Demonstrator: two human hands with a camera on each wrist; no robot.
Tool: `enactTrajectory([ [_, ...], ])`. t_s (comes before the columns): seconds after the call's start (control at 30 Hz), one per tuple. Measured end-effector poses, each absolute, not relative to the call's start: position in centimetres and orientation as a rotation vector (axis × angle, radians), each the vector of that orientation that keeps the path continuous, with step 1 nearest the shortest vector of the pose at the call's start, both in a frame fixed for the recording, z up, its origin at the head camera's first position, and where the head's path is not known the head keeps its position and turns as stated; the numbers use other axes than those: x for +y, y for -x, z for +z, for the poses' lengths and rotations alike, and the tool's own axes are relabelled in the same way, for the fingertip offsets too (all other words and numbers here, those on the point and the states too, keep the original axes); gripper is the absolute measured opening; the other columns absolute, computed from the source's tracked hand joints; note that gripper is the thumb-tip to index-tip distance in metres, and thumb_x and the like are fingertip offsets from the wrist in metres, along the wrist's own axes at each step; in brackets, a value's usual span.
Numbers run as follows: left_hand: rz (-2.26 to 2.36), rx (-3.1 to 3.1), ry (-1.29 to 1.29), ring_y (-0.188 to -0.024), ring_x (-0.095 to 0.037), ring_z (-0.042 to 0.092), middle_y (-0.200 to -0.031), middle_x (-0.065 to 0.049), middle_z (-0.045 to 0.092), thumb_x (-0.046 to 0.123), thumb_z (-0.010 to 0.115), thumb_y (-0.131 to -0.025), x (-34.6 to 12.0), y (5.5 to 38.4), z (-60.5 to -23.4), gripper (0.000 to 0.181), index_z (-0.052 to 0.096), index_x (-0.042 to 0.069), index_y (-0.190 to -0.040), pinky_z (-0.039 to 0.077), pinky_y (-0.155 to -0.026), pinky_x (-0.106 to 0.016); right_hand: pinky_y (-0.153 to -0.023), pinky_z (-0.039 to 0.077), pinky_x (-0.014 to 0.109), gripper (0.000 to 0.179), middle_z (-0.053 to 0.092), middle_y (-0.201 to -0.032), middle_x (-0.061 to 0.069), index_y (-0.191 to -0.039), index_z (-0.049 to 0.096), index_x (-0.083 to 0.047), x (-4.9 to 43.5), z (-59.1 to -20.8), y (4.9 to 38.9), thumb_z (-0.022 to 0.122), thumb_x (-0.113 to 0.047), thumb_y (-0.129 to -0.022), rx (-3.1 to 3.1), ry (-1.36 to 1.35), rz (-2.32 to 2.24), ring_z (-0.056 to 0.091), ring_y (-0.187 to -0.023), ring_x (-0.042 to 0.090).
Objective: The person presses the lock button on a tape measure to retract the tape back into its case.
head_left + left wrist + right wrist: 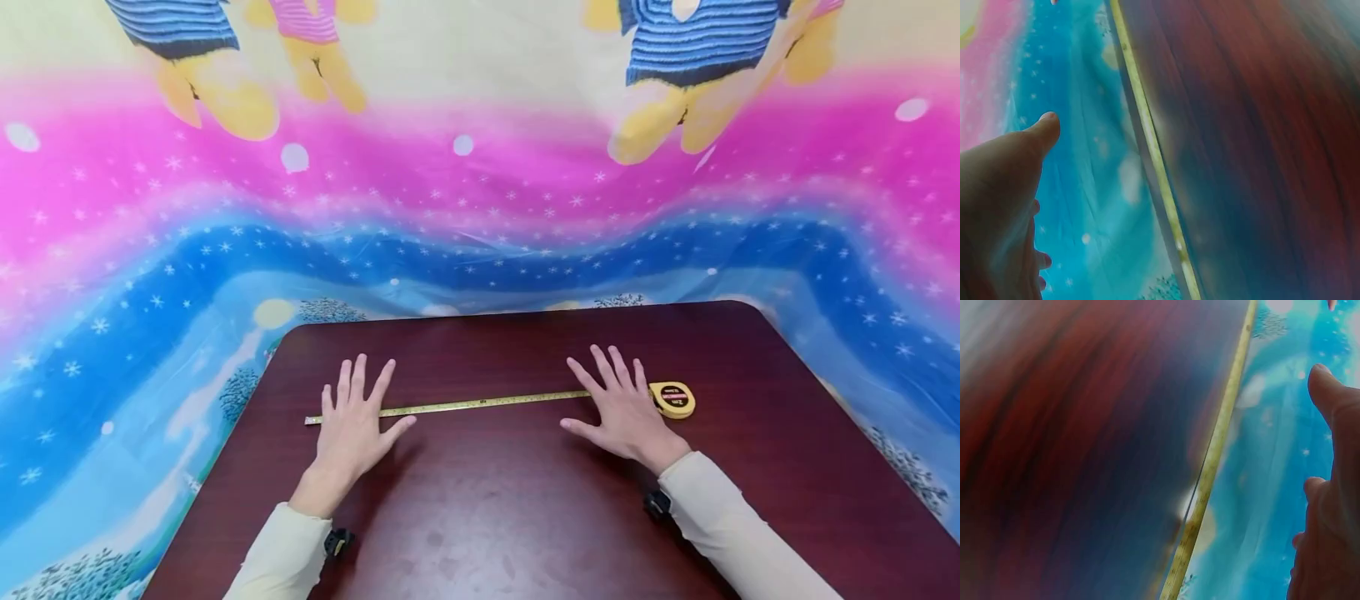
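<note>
A yellow tape measure (673,400) lies near the right of the table, its long metal blade (483,403) pulled out to the left. My left hand (352,429), palm down with fingers spread, is over the blade close to its silver end hook (312,421). Over the blade's other end, just left of the case, my right hand (624,410) is spread the same way and hides part of the blade. Both wrist views show the yellow blade (1154,147) apart from the thumb (1325,390). Neither hand holds anything.
The dark reddish-brown table (480,517) has rounded far corners. Behind it and at both sides hangs a colourful cloth (480,200) with snowflakes and cartoon figures. Each wrist carries a small black device (339,542) by the pale sleeve (281,554).
</note>
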State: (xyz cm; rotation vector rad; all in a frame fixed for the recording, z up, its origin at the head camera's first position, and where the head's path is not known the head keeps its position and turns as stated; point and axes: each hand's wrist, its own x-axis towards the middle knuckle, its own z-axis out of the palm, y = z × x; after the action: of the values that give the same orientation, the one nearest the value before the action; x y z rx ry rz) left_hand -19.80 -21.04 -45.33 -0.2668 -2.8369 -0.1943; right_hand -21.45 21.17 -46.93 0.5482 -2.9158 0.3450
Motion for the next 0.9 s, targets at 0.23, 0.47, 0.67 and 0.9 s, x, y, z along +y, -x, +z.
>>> enactTrajectory([
  [0.23, -0.154, -2.805, 0.264, -0.152, -0.047, 0.02, -0.163, -0.027, 0.024, 0.055, 0.07, -0.089, -23.6, 19.7, -45.5, 0.089, 0.029, 0.021, -0.16, 0.026, -0.115, -0.071, -0.121, 0.006, 0.07, 0.094, 0.014, -0.169, 0.019, -0.162, 0.023, -0.028, 23.1, -46.8, 21.7, 0.057, -0.074, -0.088, -2.965, -0.529, 0.309, 0.006, -0.156, 0.047],
  [0.47, -0.167, -2.801, 0.259, -0.148, -0.049, 0.026, -0.159, -0.028, 0.029, 0.047, 0.072, -0.09, -25.3, 19.9, -45.4, 0.085, 0.031, 0.016, -0.158, 0.031, -0.112, -0.069, -0.119, 0.01, 0.072, 0.093, 0.015, -0.168, 0.022, -0.162, 0.025, -0.024, 25.1, -46.3, 21.9, 0.059, -0.071, -0.089, -3.002, -0.512, 0.32, 0.009, -0.154, 0.049],
  [0.67, -0.219, -2.828, 0.257, -0.146, -0.049, 0.029, -0.157, -0.029, 0.033, 0.04, 0.073, -0.091, -26.8, 19.8, -45.9, 0.08, 0.035, 0.012, -0.156, 0.035, -0.11, -0.069, -0.118, 0.01, 0.073, 0.092, 0.016, -0.167, 0.024, -0.161, 0.026, -0.022, 26.8, -46.5, 21.5, 0.061, -0.067, -0.09, -3.04, -0.496, 0.377, 0.009, -0.153, 0.051],
  [0.9, -0.25, -2.848, 0.242, -0.141, -0.05, 0.035, -0.153, -0.03, 0.038, 0.037, 0.071, -0.093, -28.3, 20.2, -46.1, 0.073, 0.041, 0.008, -0.152, 0.039, -0.104, -0.07, -0.115, 0.007, 0.076, 0.089, 0.023, -0.163, 0.029, -0.159, 0.032, -0.016, 28.3, -47.3, 21.3, 0.069, -0.057, -0.088, -3.026, -0.473, 0.479, 0.013, -0.15, 0.055],
])
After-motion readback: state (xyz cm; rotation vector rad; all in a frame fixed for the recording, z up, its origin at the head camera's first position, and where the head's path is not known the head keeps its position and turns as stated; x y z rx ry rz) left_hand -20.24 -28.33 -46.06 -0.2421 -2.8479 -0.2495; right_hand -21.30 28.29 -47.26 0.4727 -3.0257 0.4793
